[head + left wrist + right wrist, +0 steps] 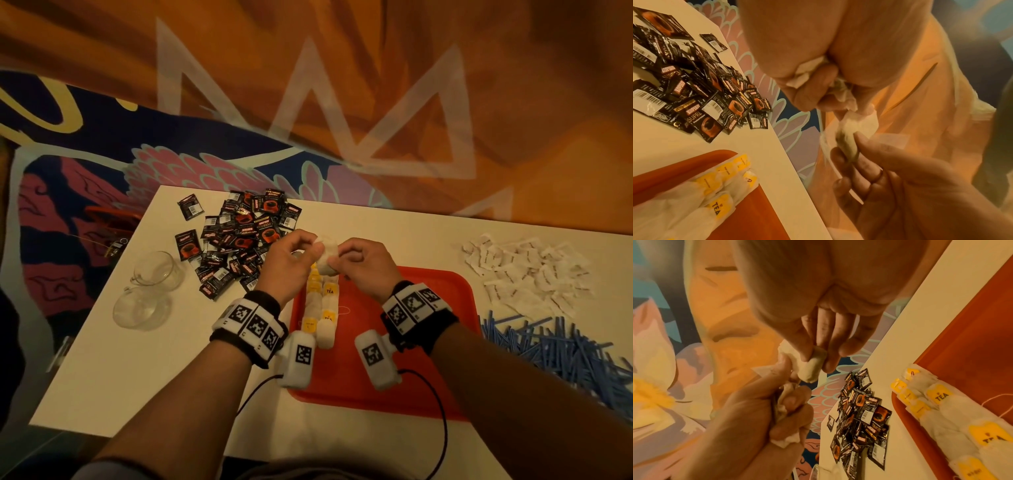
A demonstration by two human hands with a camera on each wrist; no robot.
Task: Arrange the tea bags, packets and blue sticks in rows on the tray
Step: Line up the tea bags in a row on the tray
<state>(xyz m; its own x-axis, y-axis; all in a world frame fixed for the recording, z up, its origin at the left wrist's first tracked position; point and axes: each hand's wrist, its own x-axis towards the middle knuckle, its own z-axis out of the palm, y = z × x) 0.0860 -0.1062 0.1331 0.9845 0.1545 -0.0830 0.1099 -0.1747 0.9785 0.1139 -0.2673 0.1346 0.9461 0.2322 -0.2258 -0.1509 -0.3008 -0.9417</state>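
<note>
Both hands meet over the far edge of the red tray [428,342]. The left hand [291,263] has its grip curled round crumpled paper and one end of a tea bag [327,255]; the right hand [363,262] pinches the other end. Below the grip, two rows of tea bags [320,308] lie started. Risk, as judged: opposed pulling could tear the bag, spilling tea. Beyond, left of the grip, dark packets [236,236]; right, blue sticks [555,346], all on the white counter [137,359], patterned floor behind.
</note>
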